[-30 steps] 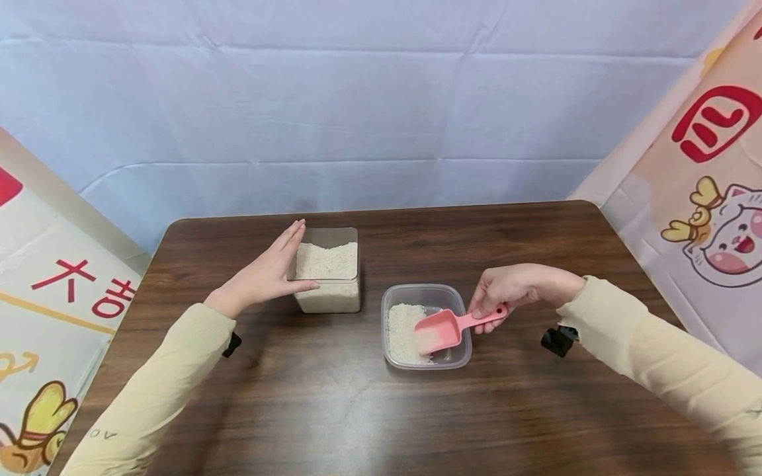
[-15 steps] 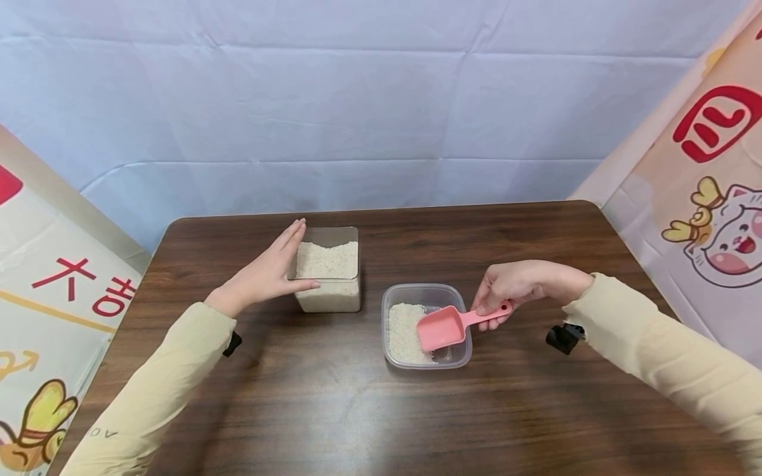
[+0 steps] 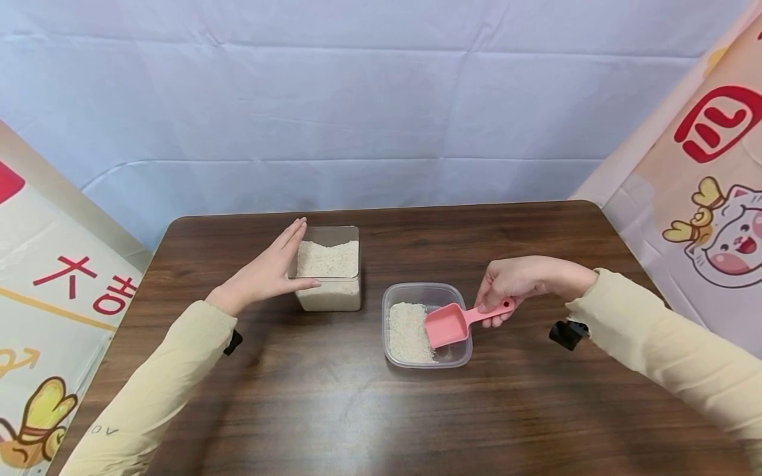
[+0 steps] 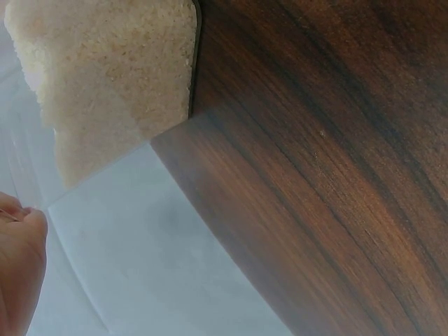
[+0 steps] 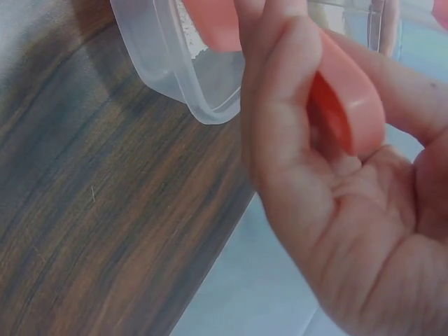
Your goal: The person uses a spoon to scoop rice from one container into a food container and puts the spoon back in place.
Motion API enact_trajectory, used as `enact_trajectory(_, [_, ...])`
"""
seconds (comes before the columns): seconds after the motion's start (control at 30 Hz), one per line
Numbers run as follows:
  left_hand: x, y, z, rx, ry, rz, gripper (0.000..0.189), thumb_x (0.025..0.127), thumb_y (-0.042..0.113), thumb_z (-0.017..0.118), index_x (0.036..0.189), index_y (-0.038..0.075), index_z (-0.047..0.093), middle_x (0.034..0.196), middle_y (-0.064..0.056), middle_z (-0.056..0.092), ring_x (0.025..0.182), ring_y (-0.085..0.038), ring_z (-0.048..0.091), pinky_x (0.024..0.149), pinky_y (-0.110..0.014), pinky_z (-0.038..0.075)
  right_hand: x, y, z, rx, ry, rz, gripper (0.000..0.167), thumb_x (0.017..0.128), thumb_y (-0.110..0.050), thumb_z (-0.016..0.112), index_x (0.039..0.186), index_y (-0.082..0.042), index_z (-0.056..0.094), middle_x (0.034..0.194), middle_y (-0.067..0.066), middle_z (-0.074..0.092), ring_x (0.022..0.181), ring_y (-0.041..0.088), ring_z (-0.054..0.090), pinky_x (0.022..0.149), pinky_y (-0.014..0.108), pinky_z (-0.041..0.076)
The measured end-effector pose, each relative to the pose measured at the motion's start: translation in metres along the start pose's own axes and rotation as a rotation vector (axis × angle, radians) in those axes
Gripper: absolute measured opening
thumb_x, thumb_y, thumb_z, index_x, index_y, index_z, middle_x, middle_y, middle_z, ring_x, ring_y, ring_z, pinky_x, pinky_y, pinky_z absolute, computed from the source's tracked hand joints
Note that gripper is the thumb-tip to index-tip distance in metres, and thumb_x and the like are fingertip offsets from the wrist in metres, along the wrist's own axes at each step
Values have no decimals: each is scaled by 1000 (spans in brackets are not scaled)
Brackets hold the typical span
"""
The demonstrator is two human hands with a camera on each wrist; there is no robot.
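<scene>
My right hand [image 3: 507, 291] pinches the handle of a pink scoop [image 3: 448, 326], also seen in the right wrist view as a pink handle [image 5: 350, 98] between the fingers. No rice shows in the scoop's bowl, which is over the right part of a low clear plastic container [image 3: 393, 360]. White rice [image 3: 409, 334] lies heaped in that container's left part. Further left, a taller clear bin [image 3: 327, 233] stands mostly full of rice [image 4: 119, 70]. Against its left side and near rim, my left hand [image 3: 268, 271] rests with fingers and thumb straight.
Both containers stand on a dark wood-grain table [image 3: 286, 410]. A pale cloth backdrop [image 3: 369, 119] hangs behind its far edge, and printed sheets [image 3: 714, 218] flank it left and right.
The last rice has slid off the scoop's lip into the low container. Right hand and scoop have shifted slightly right and away from the heap. The left hand stays put.
</scene>
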State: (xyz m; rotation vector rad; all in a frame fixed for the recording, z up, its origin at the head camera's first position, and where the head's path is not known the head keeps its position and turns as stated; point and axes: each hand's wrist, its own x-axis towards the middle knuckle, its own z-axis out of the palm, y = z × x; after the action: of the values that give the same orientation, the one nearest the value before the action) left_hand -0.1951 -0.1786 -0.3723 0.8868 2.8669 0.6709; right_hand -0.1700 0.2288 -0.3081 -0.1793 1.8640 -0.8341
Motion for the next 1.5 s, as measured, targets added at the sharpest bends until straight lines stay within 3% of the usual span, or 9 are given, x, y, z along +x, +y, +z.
enact_trajectory(0.53, [1,-2,1,6,11,17,107,77,56,63,145,-2,5,152,-11,1,139,-21,0,109,-43,17,-6,-5,0,-56,8,-10,18,87,0,55,98,9,66,75,12,67,62,9,62,60,22,52])
enact_trajectory(0.83, [1,-2,1,3,3,11,107,77,56,63,145,-1,4,152,-11,0,139,-21,0,108,-43,17,-4,1,-3,-21,37,-26,21,87,0,57,102,11,64,79,14,68,64,9,62,58,19,50])
enact_trajectory(1.1, [1,-3,2,-5,3,11,107,77,56,63,145,1,2,152,-9,-1,139,-21,0,108,-43,17,-4,5,-6,5,64,-73,22,86,0,59,104,12,63,82,15,68,69,14,64,58,21,50])
enact_trajectory(1.5, [2,-3,2,6,12,18,106,77,54,64,145,-1,4,152,-10,0,139,-21,1,108,-42,18,-2,10,-5,10,91,-137,25,88,1,56,109,13,60,82,9,68,64,10,58,52,19,43])
